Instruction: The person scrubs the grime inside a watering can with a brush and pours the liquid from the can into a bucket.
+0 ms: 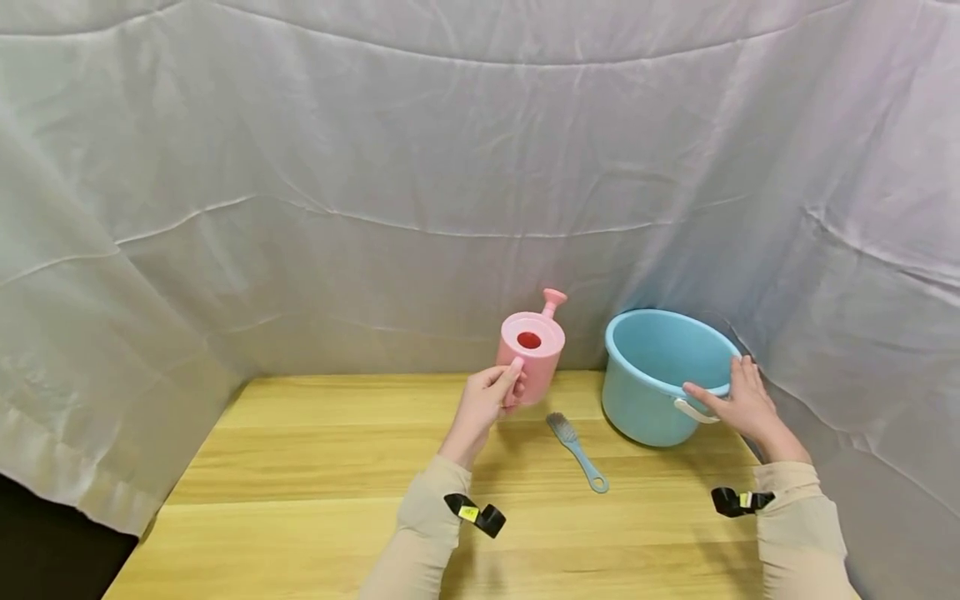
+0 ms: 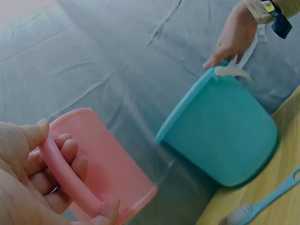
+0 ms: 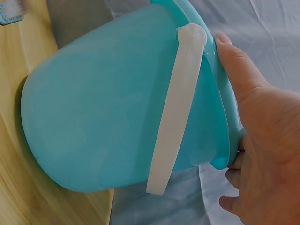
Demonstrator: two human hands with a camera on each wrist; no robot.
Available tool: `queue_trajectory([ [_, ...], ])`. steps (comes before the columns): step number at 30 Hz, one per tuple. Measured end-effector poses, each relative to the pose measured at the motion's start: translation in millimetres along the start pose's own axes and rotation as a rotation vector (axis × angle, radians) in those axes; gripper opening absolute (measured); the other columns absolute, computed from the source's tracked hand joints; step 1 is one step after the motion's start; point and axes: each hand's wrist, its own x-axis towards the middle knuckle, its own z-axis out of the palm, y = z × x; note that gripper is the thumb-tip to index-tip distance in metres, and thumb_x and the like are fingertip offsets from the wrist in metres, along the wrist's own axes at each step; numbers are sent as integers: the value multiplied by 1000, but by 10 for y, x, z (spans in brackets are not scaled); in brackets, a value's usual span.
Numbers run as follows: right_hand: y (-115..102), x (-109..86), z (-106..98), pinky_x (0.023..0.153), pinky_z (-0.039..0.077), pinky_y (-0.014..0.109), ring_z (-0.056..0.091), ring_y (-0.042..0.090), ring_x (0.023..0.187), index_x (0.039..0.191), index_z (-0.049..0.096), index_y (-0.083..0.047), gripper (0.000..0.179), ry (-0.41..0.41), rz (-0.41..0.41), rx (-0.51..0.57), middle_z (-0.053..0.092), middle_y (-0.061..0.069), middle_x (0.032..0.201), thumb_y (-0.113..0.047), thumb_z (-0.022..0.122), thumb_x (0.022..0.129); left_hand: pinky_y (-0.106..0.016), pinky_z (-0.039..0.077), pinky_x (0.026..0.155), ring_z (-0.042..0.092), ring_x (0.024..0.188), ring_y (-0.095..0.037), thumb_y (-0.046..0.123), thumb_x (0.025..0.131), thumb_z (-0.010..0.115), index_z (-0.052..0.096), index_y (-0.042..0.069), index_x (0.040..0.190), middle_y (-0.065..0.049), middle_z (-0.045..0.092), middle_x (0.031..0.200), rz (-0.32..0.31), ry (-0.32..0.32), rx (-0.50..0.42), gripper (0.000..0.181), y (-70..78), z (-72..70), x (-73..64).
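Note:
A pink watering can (image 1: 534, 362) with a round top opening and a short spout is held up over the table's back part by my left hand (image 1: 483, 404). In the left wrist view its curved handle (image 2: 72, 180) lies inside the curled fingers, with the thumb on the handle's upper end. To the right stands a light blue bucket (image 1: 637, 400), its white handle (image 3: 173, 108) hanging down outside. My right hand (image 1: 753, 408) rests on the bucket's near right rim, thumb and fingers spread apart along it. A blue brush (image 1: 577, 450) lies between the two hands.
The wooden table (image 1: 315, 467) ends at a grey curtain (image 1: 375, 275) hanging behind it and along both sides. The bucket stands at the back right corner, close to the curtain. A black camera is strapped to each wrist.

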Motion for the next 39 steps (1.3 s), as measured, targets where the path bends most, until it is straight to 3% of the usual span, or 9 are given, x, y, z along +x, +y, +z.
queue_trajectory([
  [6, -42, 12, 21, 111, 0, 75, -20, 54, 140, 146, -16, 13, 111, -7, 2, 5, -24, 37, 150, -59, 50, 94, -27, 52, 63, 53, 66, -13, 44, 92, 64, 70, -1, 91, 1, 62, 74, 38, -1, 69, 46, 133, 168, 92],
  [16, -35, 4, 18, 110, 1, 76, -21, 54, 140, 146, -19, 12, 112, -24, 19, 20, -28, 35, 149, -61, 50, 93, -20, 44, 54, 50, 61, -11, 38, 93, 65, 71, -3, 92, 4, 60, 71, 89, 12, 73, 42, 188, 474, 256],
  [23, 13, -23, 27, 109, 1, 76, -23, 53, 140, 145, -20, 11, 113, -23, 23, 29, -31, 33, 149, -60, 50, 93, -16, 43, 54, 51, 64, -6, 36, 93, 65, 74, 2, 89, 0, 64, 73, 184, 17, 198, 35, 216, 659, 324],
  [30, 33, -24, 28, 109, 1, 76, -22, 54, 140, 145, -19, 12, 113, -13, 15, 20, -29, 35, 149, -60, 51, 93, -16, 43, 61, 51, 72, -6, 39, 93, 64, 76, 9, 90, -4, 70, 82, 225, 44, 345, 33, 203, 816, 375],
  [39, -13, -28, 21, 110, 2, 76, -20, 55, 140, 145, -18, 14, 112, -6, 8, 15, -28, 37, 149, -59, 50, 94, -17, 33, 51, 43, 61, -6, 40, 94, 62, 72, 10, 77, 5, 55, 63, 288, 77, 472, 37, 145, 969, 431],
])
